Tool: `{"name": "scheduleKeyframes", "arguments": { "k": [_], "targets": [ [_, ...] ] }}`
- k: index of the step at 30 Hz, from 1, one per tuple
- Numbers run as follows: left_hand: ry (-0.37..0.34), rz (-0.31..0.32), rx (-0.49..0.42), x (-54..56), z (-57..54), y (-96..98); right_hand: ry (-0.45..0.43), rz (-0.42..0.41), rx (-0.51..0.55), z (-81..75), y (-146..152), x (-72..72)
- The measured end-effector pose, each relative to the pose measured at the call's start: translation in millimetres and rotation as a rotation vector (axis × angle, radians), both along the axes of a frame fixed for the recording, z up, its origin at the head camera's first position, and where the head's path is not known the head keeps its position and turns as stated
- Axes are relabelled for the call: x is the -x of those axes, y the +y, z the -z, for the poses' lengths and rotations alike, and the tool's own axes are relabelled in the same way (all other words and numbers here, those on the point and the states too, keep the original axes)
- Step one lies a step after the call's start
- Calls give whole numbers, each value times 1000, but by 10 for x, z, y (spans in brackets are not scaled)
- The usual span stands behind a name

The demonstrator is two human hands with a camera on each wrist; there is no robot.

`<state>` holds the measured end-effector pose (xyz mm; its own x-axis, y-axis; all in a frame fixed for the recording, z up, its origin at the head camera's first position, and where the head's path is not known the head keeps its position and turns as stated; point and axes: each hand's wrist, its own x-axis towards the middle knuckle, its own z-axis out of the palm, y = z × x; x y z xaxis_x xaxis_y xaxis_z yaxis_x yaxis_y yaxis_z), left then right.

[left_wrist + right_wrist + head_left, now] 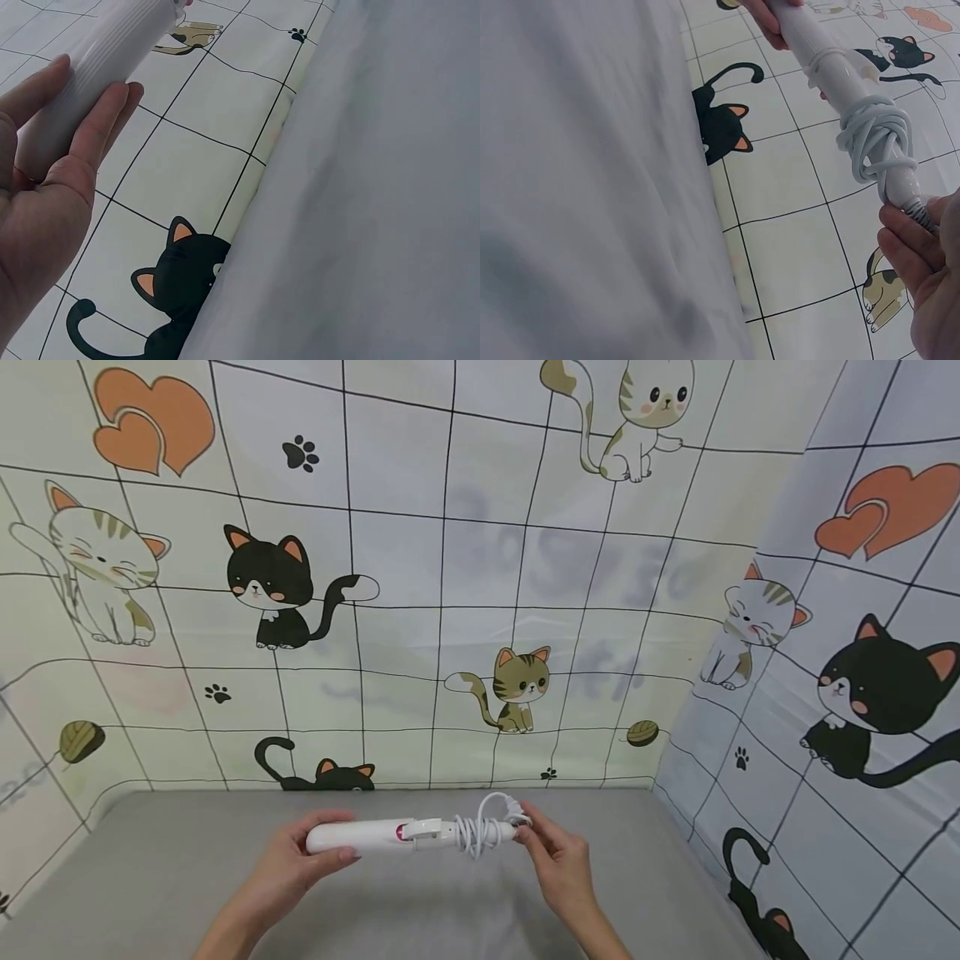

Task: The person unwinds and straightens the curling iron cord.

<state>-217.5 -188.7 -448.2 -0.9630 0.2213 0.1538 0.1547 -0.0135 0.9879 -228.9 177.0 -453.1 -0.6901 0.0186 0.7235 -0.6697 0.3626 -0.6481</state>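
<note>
A white curling iron (356, 836) is held level above the grey surface in the head view, with a small pink part and a lever near its middle. My left hand (288, 864) grips the thick, smooth end between thumb and fingers. Faint ridges run along that end of the curling iron (105, 60) in the left wrist view. A white power cord (474, 837) is wound in several loops round the narrow end, its plug (513, 808) sticking up beside my right hand (561, 862). That hand pinches the tip where the cord (874, 139) leaves the handle.
A grey cloth-covered surface (172, 868) spreads beneath both hands. Behind it rises a wall covering (397, 560) printed with cats, hearts and paw marks, and a similar panel (795, 718) closes the right side.
</note>
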Motion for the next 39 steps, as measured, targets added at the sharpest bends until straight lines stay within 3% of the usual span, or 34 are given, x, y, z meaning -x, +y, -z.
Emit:
{"name": "scheduleKeyframes", "arguments": {
  "k": [5,8,15,24,39],
  "targets": [
    [32,135,-123,1,27,1,54,-1,2,11,5,-5],
    [38,169,-167,5,32,6,79,-2,16,4,2,-18],
    [4,149,-185,-7,44,27,38,-29,96,0,-36,-24],
    [-10,121,-294,-17,105,34,-95,67,93,2,-51,-47],
    [-2,91,-312,-49,131,76,32,130,54,35,-22,-58]
  ]
}}
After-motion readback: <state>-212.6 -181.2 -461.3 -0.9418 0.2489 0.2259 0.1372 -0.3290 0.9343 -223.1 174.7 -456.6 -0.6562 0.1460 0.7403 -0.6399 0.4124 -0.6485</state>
